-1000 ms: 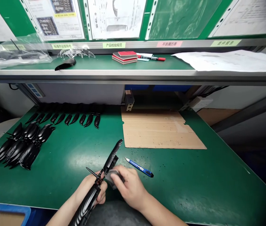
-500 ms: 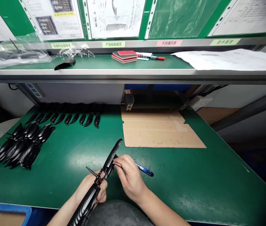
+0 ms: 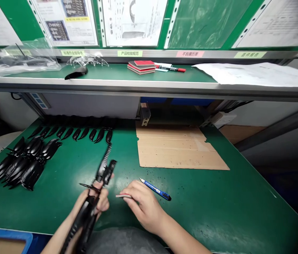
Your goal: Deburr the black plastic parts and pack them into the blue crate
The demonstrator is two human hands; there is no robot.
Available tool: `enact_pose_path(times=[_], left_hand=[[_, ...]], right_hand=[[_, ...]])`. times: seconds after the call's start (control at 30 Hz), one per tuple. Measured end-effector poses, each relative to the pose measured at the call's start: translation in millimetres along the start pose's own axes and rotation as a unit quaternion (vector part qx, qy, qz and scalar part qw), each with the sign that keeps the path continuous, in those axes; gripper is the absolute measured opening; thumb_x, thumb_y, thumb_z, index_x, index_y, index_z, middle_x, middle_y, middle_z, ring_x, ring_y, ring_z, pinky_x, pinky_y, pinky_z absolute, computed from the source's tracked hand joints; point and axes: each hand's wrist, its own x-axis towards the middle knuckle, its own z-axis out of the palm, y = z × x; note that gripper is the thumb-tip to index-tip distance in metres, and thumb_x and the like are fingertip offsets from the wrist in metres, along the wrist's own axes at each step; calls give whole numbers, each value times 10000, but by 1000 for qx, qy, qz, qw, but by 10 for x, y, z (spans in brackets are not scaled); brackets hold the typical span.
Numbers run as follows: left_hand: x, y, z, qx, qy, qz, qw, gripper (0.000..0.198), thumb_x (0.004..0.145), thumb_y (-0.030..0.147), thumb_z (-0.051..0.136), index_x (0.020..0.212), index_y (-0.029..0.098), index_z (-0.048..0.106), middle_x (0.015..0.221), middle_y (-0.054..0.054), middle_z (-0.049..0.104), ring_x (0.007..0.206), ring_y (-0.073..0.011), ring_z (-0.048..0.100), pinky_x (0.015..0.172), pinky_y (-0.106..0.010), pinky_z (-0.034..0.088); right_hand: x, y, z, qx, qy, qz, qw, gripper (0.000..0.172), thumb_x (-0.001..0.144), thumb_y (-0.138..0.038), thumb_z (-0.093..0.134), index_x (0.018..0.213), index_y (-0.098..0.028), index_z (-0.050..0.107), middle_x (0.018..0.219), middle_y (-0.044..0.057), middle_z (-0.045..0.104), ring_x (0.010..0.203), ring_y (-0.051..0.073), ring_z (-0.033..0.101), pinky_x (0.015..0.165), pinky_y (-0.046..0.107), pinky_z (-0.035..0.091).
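Observation:
My left hand (image 3: 100, 201) is closed around a black plastic moulding (image 3: 81, 215), a long, ribbed, feather-like piece with a thin stalk jutting left. The moulding tilts up and away from me and is partly blurred. Between thumb and fingers, my right hand (image 3: 145, 206) pinches a thin red-and-grey sanding pad (image 3: 123, 195), whose free end points left, apart from the moulding. Just beyond my right hand lies a blue utility knife (image 3: 155, 189) on the green table (image 3: 204, 208).
Similar black mouldings (image 3: 29, 160) are piled at the left, with a row of them (image 3: 76, 133) behind. Cardboard (image 3: 175, 148) lies at the back centre. The shelf (image 3: 106, 74) above holds a stack of red-and-grey pads (image 3: 141, 67), markers (image 3: 172, 68), clear glasses (image 3: 88, 60) and papers (image 3: 257, 74).
My left hand has swung the moulding left, away from the sanding pad. My right hand has shifted slightly down and left, leaving the pad and more of the knife visible.

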Motion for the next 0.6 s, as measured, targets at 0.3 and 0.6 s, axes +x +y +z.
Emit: enact_pose_path(times=[0.3,0.6], left_hand=[[-324,382,-146,194,78,18,978,469,871,354,548,1302,174,510,505,31,509,442,-113,377,495,-255,266],[-241,208,274,474,-43,-71,877,644,880,365,521,1463,251,273,648,1,593,580,-181,496,598,-263,351]], right_hand=[[-296,371,155,-127,-54,37,990,209,891,-285,558,1090,-254,612,966,53,656,872,202,560,778,363,426],[228,96,-293,-200,-168,-133,956,399,808,-516,619,1087,-232,607,991,73,656,974,235,557,862,374,382]])
